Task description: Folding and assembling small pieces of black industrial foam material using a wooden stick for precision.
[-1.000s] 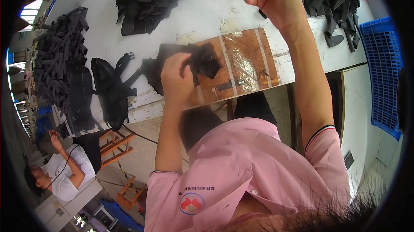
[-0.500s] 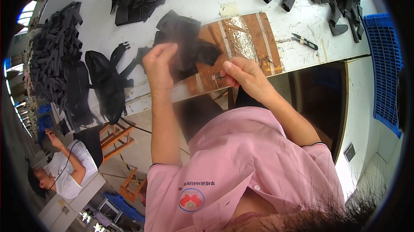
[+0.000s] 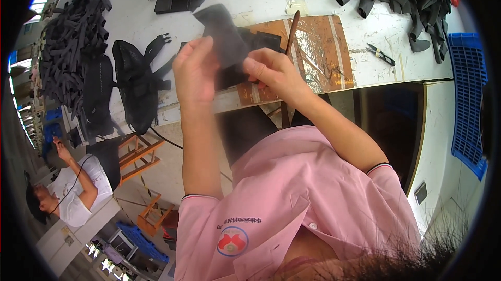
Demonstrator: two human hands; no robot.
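Observation:
A black fabric piece (image 3: 228, 38), smeared by motion, stands raised between my hands. My left hand (image 3: 195, 72) is closed on its left edge, thumb and fingers pinched together. At its lower right edge, my right hand (image 3: 274, 72) pinches the cloth between thumb and fingers. A thin brown stick (image 3: 293, 33) slants up from behind my right hand; whether that hand also holds it is hidden. More black fabric (image 3: 263, 40) lies underneath, on a brown board (image 3: 326, 46) with pale tape strips and a shiny clear covering.
Black thread snips (image 3: 381, 54) lie right of the board. Black fabric heaps (image 3: 75, 46) cover the table's left, with others at the back. A black pouch with straps (image 3: 134, 85) lies nearer. A blue crate (image 3: 468, 98) stands right; another person (image 3: 78, 189) sits lower left.
My right hand has moved up and left to the fabric, closer to my left hand. The fabric has tilted and shifted, and the brown stick now stands out beyond my right hand.

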